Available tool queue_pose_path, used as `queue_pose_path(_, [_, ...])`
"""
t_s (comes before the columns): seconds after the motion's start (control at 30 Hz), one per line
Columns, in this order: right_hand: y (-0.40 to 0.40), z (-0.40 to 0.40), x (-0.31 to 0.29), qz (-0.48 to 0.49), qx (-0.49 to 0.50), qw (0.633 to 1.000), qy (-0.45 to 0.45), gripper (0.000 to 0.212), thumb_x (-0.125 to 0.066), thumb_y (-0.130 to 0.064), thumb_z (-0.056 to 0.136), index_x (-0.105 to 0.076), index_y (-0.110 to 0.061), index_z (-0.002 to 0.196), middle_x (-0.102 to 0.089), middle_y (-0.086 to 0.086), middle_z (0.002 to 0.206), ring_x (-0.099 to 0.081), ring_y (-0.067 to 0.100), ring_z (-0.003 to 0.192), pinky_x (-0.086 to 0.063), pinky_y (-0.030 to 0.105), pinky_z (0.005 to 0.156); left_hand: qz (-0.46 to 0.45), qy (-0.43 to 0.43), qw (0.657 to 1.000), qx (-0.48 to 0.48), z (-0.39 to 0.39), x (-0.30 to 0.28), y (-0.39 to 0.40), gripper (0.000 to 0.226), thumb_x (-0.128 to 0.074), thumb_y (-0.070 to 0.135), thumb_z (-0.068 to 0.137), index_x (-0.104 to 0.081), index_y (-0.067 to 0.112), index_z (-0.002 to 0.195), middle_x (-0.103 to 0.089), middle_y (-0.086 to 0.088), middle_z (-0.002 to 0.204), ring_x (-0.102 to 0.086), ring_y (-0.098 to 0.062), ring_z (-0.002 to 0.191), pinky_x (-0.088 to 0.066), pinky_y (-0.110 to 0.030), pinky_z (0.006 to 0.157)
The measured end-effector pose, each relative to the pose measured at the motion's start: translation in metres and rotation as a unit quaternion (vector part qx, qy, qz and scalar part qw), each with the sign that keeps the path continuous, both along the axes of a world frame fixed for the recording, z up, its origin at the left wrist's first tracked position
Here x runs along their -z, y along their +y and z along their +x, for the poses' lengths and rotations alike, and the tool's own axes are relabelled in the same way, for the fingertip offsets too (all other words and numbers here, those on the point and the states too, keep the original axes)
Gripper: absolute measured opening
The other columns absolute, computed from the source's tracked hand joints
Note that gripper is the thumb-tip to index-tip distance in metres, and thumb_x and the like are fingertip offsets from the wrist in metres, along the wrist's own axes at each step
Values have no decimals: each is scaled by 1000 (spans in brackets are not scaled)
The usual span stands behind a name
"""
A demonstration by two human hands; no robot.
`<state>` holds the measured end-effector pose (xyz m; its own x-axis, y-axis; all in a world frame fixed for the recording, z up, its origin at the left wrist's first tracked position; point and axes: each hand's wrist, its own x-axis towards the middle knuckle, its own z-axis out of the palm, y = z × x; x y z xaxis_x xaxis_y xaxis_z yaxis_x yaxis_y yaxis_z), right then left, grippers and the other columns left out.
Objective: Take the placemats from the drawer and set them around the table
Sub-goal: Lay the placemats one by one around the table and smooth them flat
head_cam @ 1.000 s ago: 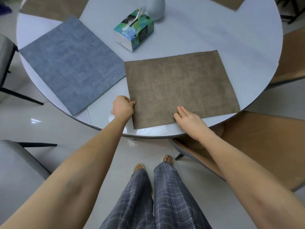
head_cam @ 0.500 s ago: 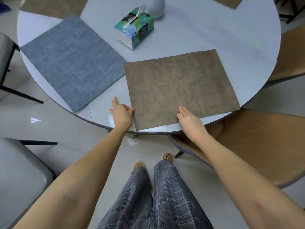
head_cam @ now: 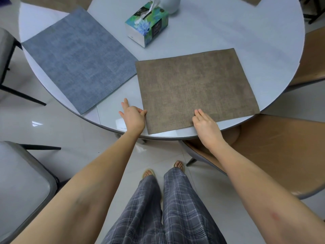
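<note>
A brown placemat (head_cam: 195, 88) lies flat at the near edge of the round white table (head_cam: 228, 32). My left hand (head_cam: 133, 115) rests at its near left corner, fingers spread, thumb touching the mat's edge. Flat on the mat's near edge lies my right hand (head_cam: 204, 123), fingers together. A blue-grey placemat (head_cam: 77, 59) lies to the left, its near corner at the table rim. Corners of two more brown placemats, one (head_cam: 58, 1) at the far left and another (head_cam: 250, 0) at the far right, show at the top.
A tissue box (head_cam: 146, 23) and the base of a white vase (head_cam: 171, 4) stand at the table's middle. A tan chair (head_cam: 281, 152) sits under the near right rim, another tan chair (head_cam: 314, 59) at the right. Grey chairs (head_cam: 19, 182) stand left.
My left hand has opened from a closed pinch on the mat's corner to spread fingers beside it. The brown mat has shifted slightly; my right hand stays on its near edge.
</note>
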<state>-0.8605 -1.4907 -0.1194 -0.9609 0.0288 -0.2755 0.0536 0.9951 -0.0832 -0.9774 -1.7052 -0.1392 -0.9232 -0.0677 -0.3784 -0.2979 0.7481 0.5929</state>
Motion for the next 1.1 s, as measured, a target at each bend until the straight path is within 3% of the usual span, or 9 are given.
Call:
queue_pose_path(0.4, [-6, 2, 4, 13, 40, 999, 0, 43, -45, 3, 93, -41, -2, 136, -23, 16, 156, -21, 27, 146, -25, 35, 115, -7, -1, 1000, 13, 0, -4, -2, 19, -61, 14, 92, -71, -1, 84, -8, -16, 160, -9, -29, 149, 1, -48, 120])
queue_pose_path(0.53, [3, 1, 1, -38, 32, 999, -4, 34, -46, -3, 95, -48, -4, 130, -25, 12, 156, -23, 22, 145, -30, 33, 113, -40, 13, 999, 27, 2, -8, 0, 16, -62, 19, 92, -67, 3, 93, -7, -17, 160, -11, -29, 148, -4, -51, 120])
queue_pose_path(0.67, [32, 7, -14, -120, 66, 990, 13, 35, -51, -28, 97, -59, -6, 124, -41, 8, 148, -37, 20, 138, -32, 33, 111, -119, 62, 985, 108, 17, -16, 17, 50, -65, 28, 88, -42, 6, 127, 1, -21, 159, -3, -38, 147, -10, -55, 117])
queue_pose_path(0.8, [95, 12, -19, -131, 241, 959, 73, 37, -55, -29, 95, -58, -3, 122, -59, 12, 126, -55, 28, 116, -45, 37, 94, -113, 57, 954, 273, 34, -29, 74, 71, -63, 40, 88, -28, 15, 144, 6, -15, 160, 8, -37, 147, -1, -60, 116])
queue_pose_path(0.97, [186, 5, -22, -115, 371, 920, 49, 38, -57, -28, 93, -57, -1, 119, -55, 18, 120, -54, 35, 111, -45, 39, 89, -123, -8, 934, 336, 52, -29, 164, 90, -57, 57, 85, -5, 27, 153, 16, -9, 160, 15, -39, 146, -1, -69, 110])
queue_pose_path(1.03, [214, 0, -15, -125, 377, 917, 26, 30, -58, -28, 92, -62, -2, 106, -59, 18, 108, -57, 36, 106, -45, 37, 82, -139, -27, 932, 333, 56, -25, 195, 97, -55, 63, 83, 4, 30, 153, 20, -8, 159, 18, -39, 145, 1, -70, 109])
queue_pose_path(1.1, [231, -7, -14, -142, 371, 918, -1, 28, -61, -26, 89, -64, 0, 79, -62, 18, 83, -62, 35, 87, -46, 36, 72, -148, -49, 939, 308, 58, -23, 222, 103, -55, 68, 80, 8, 32, 152, 22, -7, 159, 20, -40, 144, 2, -71, 109])
